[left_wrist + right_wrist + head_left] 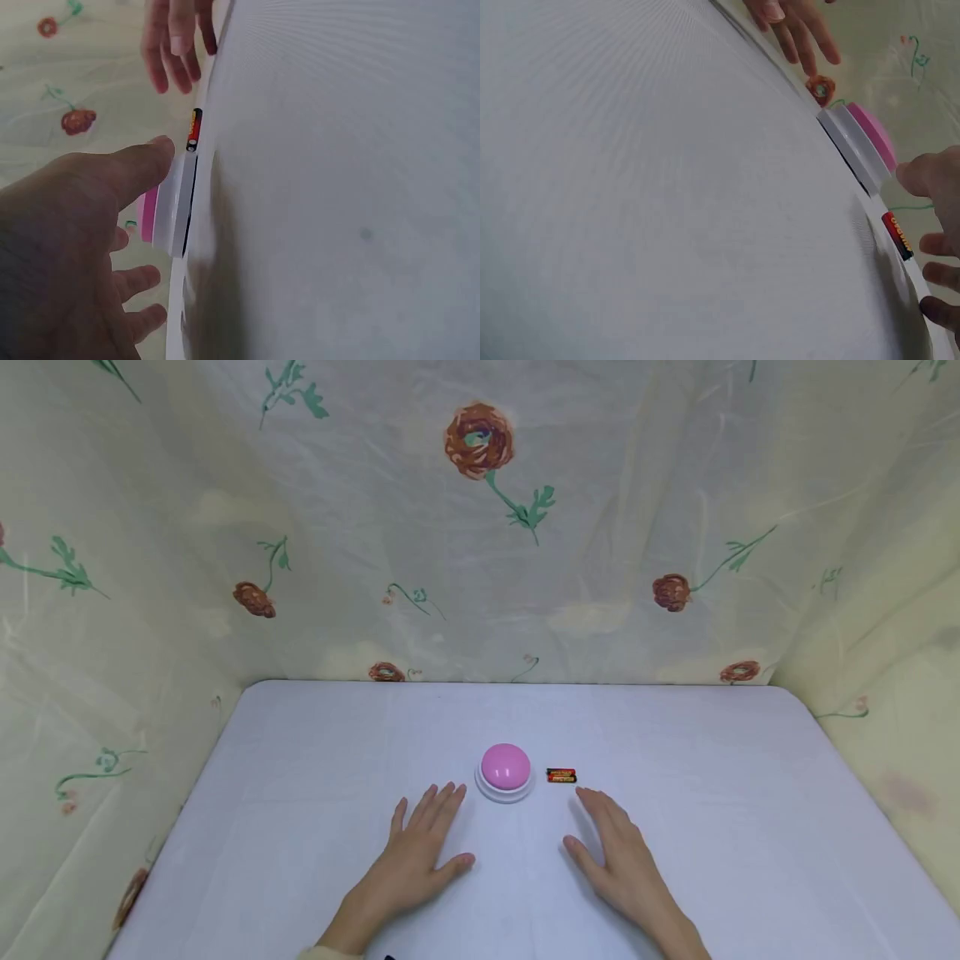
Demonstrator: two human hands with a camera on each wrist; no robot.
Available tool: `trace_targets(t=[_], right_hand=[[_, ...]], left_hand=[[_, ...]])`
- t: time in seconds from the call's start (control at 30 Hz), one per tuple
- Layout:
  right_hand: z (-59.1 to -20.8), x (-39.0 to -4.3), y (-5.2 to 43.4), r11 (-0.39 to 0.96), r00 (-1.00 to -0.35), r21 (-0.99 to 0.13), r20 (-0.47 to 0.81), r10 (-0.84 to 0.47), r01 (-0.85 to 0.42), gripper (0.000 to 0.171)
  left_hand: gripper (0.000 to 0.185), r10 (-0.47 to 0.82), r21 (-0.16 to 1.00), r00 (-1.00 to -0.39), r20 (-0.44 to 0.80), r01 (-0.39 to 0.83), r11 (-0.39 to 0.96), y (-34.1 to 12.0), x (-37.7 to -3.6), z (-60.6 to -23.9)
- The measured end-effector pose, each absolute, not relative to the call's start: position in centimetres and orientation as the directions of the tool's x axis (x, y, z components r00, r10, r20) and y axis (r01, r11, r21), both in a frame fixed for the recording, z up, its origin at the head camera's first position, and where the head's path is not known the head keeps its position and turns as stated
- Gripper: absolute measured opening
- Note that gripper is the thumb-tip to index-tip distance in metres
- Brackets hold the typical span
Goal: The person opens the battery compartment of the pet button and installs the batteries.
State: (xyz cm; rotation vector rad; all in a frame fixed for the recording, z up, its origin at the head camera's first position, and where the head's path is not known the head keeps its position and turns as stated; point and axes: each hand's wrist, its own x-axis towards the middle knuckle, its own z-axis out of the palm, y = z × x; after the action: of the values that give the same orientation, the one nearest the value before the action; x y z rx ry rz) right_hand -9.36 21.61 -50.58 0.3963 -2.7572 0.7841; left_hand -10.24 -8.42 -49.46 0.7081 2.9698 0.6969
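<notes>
Both hands lie flat, fingers spread and holding nothing, the left hand (420, 847) and right hand (617, 852) flanking the round pink dome button (506, 766) on its white base, with the small red-and-black battery (561, 775) just right of it on the white table (750, 827); seemingly a resting start, so any next move calls for reaching forward.

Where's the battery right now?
In the head view the battery lies flat on the white table, just right of the pink button, ahead of the right hand fingertips and untouched.
</notes>
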Motion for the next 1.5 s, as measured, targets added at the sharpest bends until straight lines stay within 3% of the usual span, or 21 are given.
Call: trace_targets(t=[0.17,0.43,0.8,1.5], right_hand=[[-50.6,-10.0,20.9,0.746,-0.917,-0.548,0.333,-0.221,-0.379,0.058],[-50.6,-11.3,19.5,0.64,-0.887,-0.616,0.36,-0.289,-0.459,0.057],[-51.2,-12.5,17.9,0.614,-0.895,-0.653,0.359,-0.266,-0.444,0.058],[-50.9,-14.1,16.3,0.603,-0.898,-0.668,0.36,-0.252,-0.437,0.06]], left_hand=[[0.08,0.487,0.472,-0.869,0.083,0.465,0.749,-8.1,-11.0,-49.6],[0.073,0.459,0.536,-0.874,0.16,0.467,0.703,-7.3,-12.9,-50.5],[0.066,0.41,0.584,-0.888,0.21,0.45,0.675,-6.1,-15.6,-52.0],[0.072,0.281,0.636,-0.93,0.237,0.367,0.678,-4.8,-17.8,-52.3]])
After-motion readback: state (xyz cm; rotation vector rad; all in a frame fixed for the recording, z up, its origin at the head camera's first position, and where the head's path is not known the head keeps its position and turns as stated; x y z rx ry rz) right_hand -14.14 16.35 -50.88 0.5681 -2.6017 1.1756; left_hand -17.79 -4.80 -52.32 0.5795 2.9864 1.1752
